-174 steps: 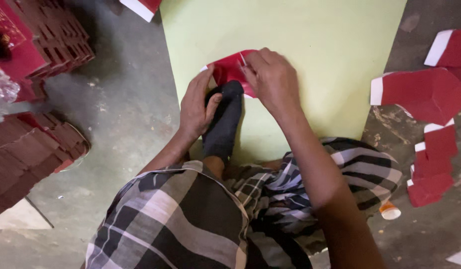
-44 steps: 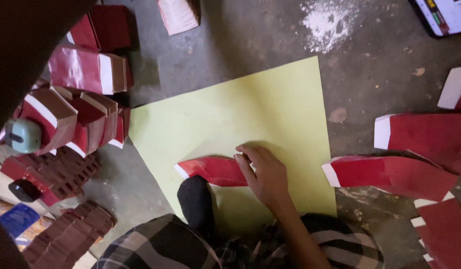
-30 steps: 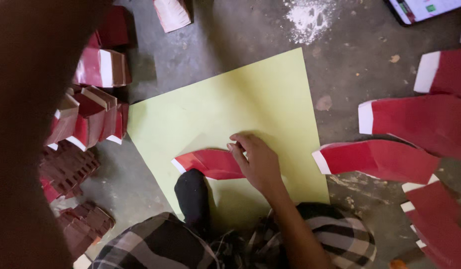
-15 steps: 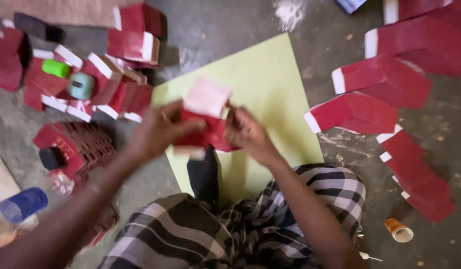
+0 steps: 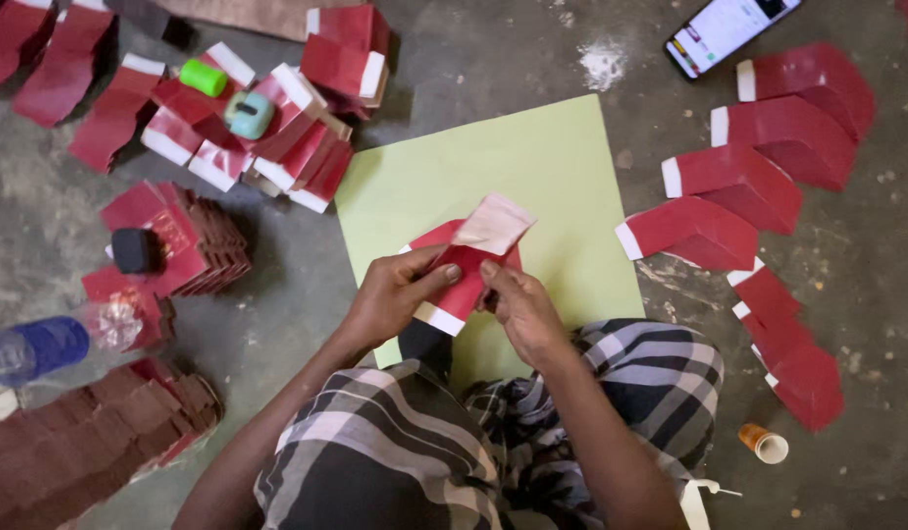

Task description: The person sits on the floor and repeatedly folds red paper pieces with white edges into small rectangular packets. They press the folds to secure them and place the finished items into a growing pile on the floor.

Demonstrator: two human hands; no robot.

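Over the pale green sheet [image 5: 532,167] spread on the concrete floor [image 5: 493,59], we hold a red paper piece [image 5: 466,267] between both hands, lifted just clear of the sheet. Our left hand [image 5: 393,296] pinches its lower left edge, thumb on top, fingers curled under; our right hand [image 5: 518,306] grips the right side, fingers closed on the paper. One flap is turned up, showing a pale, dull back, and a white strip runs along the bottom edge. We judge the step to be folding or shaping this piece; pressing a clean crease would call for keeping the edges lined up while one thumb runs along the fold.

Its front looks glossy and thin, easy to bend. Similar curved red pieces with white bands [image 5: 738,182] lie in a row to the right, folded ones [image 5: 307,147] are heaped upper left, and a phone [image 5: 728,31] lies beyond.
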